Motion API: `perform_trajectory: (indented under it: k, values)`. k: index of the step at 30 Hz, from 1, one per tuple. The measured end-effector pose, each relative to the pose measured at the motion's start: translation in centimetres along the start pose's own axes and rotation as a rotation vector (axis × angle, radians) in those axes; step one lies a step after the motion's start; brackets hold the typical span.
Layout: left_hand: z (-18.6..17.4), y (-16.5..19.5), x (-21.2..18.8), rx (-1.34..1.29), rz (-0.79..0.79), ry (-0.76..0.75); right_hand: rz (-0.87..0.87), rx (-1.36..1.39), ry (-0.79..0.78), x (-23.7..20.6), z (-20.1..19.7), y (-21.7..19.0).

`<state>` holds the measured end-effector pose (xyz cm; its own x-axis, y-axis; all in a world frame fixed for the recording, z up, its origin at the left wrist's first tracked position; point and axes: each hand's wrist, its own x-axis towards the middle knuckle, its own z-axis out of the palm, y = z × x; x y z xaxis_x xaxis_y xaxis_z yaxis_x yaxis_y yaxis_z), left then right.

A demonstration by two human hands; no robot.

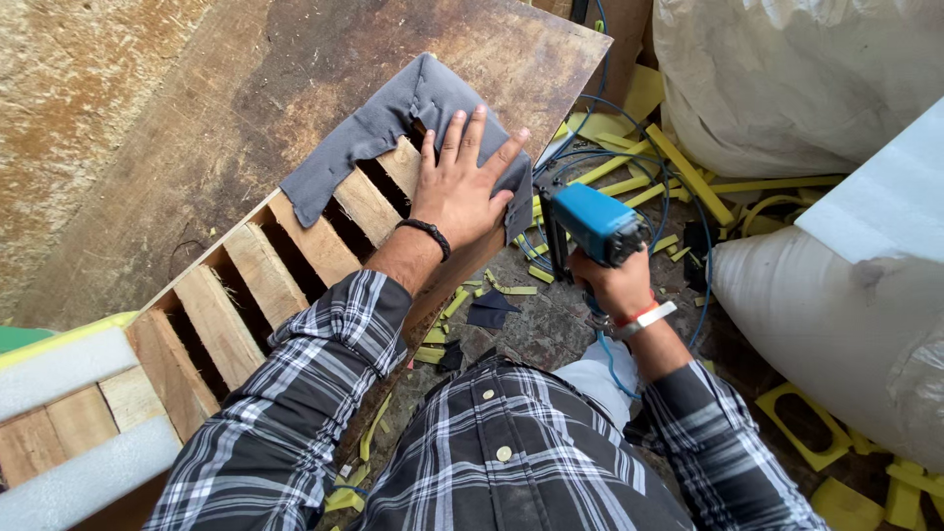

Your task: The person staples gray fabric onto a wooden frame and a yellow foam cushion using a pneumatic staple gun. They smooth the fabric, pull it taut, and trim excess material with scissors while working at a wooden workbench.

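Your left hand (pixel 457 192) presses flat, fingers spread wide, on grey fabric (pixel 383 128) over the slatted wooden frame (pixel 246 285); right hand (pixel 618 285) grips the blue staple gun (pixel 595 221).

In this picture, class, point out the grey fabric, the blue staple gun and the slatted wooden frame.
grey fabric (pixel 369 138): head view, its flat middle.
blue staple gun (pixel 595 221): head view, top of body.
slatted wooden frame (pixel 264 270): head view, one bare slat.
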<state>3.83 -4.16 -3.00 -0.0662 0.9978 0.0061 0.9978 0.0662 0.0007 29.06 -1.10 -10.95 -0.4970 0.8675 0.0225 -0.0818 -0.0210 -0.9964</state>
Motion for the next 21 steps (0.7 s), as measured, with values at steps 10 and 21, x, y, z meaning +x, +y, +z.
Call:
perform_trajectory:
  k: [10, 21]
  values:
    - [-0.6, 0.3, 0.1, 0.015, 0.045, -0.111, 0.045, -0.090, -0.057, 0.8, 1.6, -1.0]
    - [-1.8, 0.3, 0.4, -0.026, 0.053, -0.295, -0.098, -0.282, -0.119, -0.1, 2.2, -1.7]
